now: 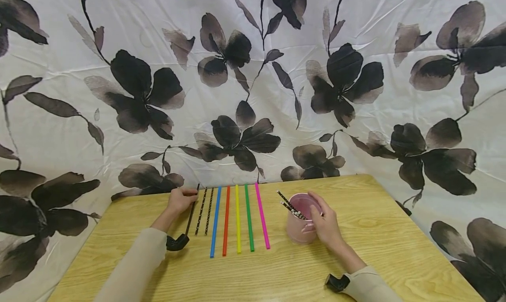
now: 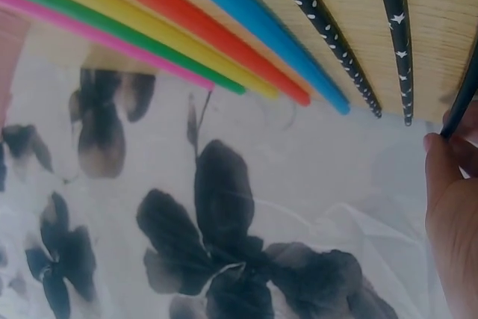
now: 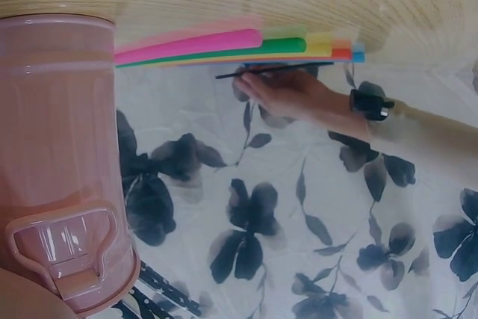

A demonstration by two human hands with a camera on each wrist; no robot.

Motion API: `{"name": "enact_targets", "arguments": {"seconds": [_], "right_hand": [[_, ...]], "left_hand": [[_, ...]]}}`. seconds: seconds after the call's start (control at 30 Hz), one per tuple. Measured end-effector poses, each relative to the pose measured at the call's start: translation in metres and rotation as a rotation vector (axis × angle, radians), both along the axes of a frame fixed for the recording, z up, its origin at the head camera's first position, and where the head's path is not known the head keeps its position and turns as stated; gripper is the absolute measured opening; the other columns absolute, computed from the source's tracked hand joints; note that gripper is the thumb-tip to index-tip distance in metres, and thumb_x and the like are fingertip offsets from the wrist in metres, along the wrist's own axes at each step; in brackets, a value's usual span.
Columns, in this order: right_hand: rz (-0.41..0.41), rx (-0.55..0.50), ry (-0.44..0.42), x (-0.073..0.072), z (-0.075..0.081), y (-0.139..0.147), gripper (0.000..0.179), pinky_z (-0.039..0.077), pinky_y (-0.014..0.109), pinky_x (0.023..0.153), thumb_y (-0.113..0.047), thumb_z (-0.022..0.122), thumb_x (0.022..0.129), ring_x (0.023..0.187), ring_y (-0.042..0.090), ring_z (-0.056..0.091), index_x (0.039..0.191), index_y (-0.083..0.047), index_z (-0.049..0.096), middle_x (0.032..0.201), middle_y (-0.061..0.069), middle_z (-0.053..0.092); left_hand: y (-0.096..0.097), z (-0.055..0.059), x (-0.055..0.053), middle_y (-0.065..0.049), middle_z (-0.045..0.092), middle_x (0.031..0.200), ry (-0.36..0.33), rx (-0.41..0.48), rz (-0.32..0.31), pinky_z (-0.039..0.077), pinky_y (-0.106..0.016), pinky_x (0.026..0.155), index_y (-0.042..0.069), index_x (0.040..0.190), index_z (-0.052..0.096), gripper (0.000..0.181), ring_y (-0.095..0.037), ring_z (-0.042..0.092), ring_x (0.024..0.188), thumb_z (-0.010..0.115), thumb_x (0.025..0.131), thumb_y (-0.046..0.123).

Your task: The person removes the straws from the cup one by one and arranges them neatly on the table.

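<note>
My left hand (image 1: 181, 201) pinches a plain black straw (image 1: 191, 217) near its far end, at the left of a row of straws. In the left wrist view the thumb and a finger close on this straw (image 2: 466, 87). Two black patterned straws lie beside it, a star-patterned straw (image 2: 397, 28) and a dotted straw (image 2: 328, 31). My right hand (image 1: 327, 223) holds a pink cup (image 1: 297, 232) by its right side and rim. Several black-and-white patterned straws (image 1: 290, 208) lean out of the cup. Its looped handle (image 3: 112, 233) shows in the right wrist view.
Blue (image 1: 215, 223), red (image 1: 226, 223), yellow (image 1: 238, 221), green (image 1: 249, 218) and pink (image 1: 262, 216) straws lie side by side on the wooden table (image 1: 245, 280). A floral cloth (image 1: 292, 152) hangs behind the table's far edge.
</note>
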State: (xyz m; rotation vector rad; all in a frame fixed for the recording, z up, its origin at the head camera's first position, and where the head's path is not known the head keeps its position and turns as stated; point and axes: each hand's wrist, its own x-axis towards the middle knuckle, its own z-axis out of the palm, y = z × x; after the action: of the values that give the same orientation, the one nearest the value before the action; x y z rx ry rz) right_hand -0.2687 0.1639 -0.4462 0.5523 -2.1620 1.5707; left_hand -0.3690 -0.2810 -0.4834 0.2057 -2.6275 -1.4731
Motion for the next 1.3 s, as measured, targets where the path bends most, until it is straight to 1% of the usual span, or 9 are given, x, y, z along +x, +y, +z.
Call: {"name": "enact_targets", "arguments": {"seconds": [0.1,0.33,0.53,0.6,0.7,0.9,1.03,1.17,1.3], "right_hand": [[0.018,-0.021,-0.002,0.0002,-0.0001,0.0003,0.035,0.051,0.028,0.067,0.001,0.043,0.089,0.090,0.036,0.056,0.124,0.003,0.045,0.114,0.024,0.051],[0.121,-0.144,-0.147,0.0007,-0.0015,0.0032,0.037,0.048,0.038,0.039,-0.002,0.039,0.093,0.044,0.030,0.058,0.129,0.002,0.038,0.120,0.027,0.045],[0.057,-0.065,-0.071,0.0007,-0.0009,0.0038,0.036,0.052,0.030,0.052,-0.001,0.041,0.091,0.061,0.026,0.063,0.127,0.002,0.042,0.117,0.024,0.049],[0.063,-0.076,-0.084,0.0005,-0.0012,0.0038,0.036,0.052,0.031,0.052,-0.002,0.041,0.092,0.061,0.026,0.063,0.127,-0.001,0.042,0.118,0.024,0.049],[0.114,-0.147,-0.147,-0.0001,-0.0024,0.0040,0.036,0.049,0.037,0.040,-0.004,0.039,0.093,0.044,0.027,0.058,0.129,-0.003,0.041,0.119,0.026,0.046],[0.141,-0.170,-0.188,-0.0019,-0.0044,0.0038,0.036,0.048,0.040,0.039,-0.007,0.038,0.094,0.043,0.029,0.058,0.130,-0.006,0.040,0.120,0.026,0.046],[0.149,-0.151,-0.173,-0.0030,-0.0050,0.0038,0.036,0.048,0.039,0.040,-0.006,0.037,0.094,0.044,0.028,0.059,0.131,-0.004,0.038,0.121,0.026,0.045],[0.081,-0.075,-0.085,-0.0028,-0.0034,0.0024,0.036,0.052,0.030,0.054,-0.003,0.040,0.092,0.066,0.029,0.063,0.128,-0.001,0.042,0.118,0.025,0.048],[0.017,-0.004,-0.014,-0.0021,-0.0013,0.0011,0.036,0.048,0.023,0.073,-0.001,0.042,0.090,0.091,0.034,0.057,0.126,0.000,0.044,0.116,0.023,0.051]], "left_hand": [[0.0004,-0.0009,-0.0008,-0.018,0.059,0.100,-0.025,0.013,-0.008,0.051,-0.030,0.058,-0.002,0.107,0.062,0.027,-0.023,0.060,0.076,0.061,0.082,0.008],[-0.0001,-0.0044,-0.0026,-0.017,0.060,0.099,-0.027,-0.014,0.004,0.050,-0.029,0.056,-0.001,0.106,0.063,0.026,-0.021,0.060,0.074,0.063,0.081,0.009],[0.0008,-0.0061,-0.0018,-0.019,0.058,0.104,-0.022,-0.054,-0.010,0.050,-0.029,0.056,-0.002,0.106,0.063,0.028,-0.023,0.059,0.076,0.064,0.080,0.009],[0.0004,-0.0062,-0.0024,-0.020,0.057,0.105,-0.017,-0.058,-0.024,0.050,-0.029,0.056,-0.003,0.106,0.062,0.028,-0.023,0.059,0.076,0.064,0.080,0.008],[-0.0010,-0.0055,-0.0039,-0.019,0.058,0.104,-0.012,-0.069,-0.036,0.050,-0.029,0.055,-0.003,0.103,0.063,0.027,-0.023,0.060,0.073,0.065,0.079,0.008],[-0.0051,-0.0036,-0.0064,-0.019,0.060,0.096,-0.029,-0.103,-0.090,0.051,-0.030,0.055,-0.005,0.103,0.063,0.029,-0.021,0.060,0.070,0.066,0.078,0.010],[-0.0067,-0.0028,-0.0075,-0.017,0.061,0.096,-0.054,-0.085,-0.086,0.051,-0.030,0.056,-0.003,0.101,0.064,0.028,-0.019,0.061,0.069,0.068,0.077,0.010],[-0.0066,-0.0022,-0.0070,-0.016,0.061,0.095,-0.060,-0.086,-0.094,0.052,-0.029,0.057,-0.003,0.101,0.064,0.028,-0.019,0.061,0.069,0.068,0.077,0.010],[-0.0054,-0.0017,-0.0063,-0.015,0.061,0.091,-0.066,-0.089,-0.093,0.051,-0.030,0.056,-0.003,0.101,0.064,0.028,-0.019,0.060,0.067,0.068,0.077,0.012]]}}
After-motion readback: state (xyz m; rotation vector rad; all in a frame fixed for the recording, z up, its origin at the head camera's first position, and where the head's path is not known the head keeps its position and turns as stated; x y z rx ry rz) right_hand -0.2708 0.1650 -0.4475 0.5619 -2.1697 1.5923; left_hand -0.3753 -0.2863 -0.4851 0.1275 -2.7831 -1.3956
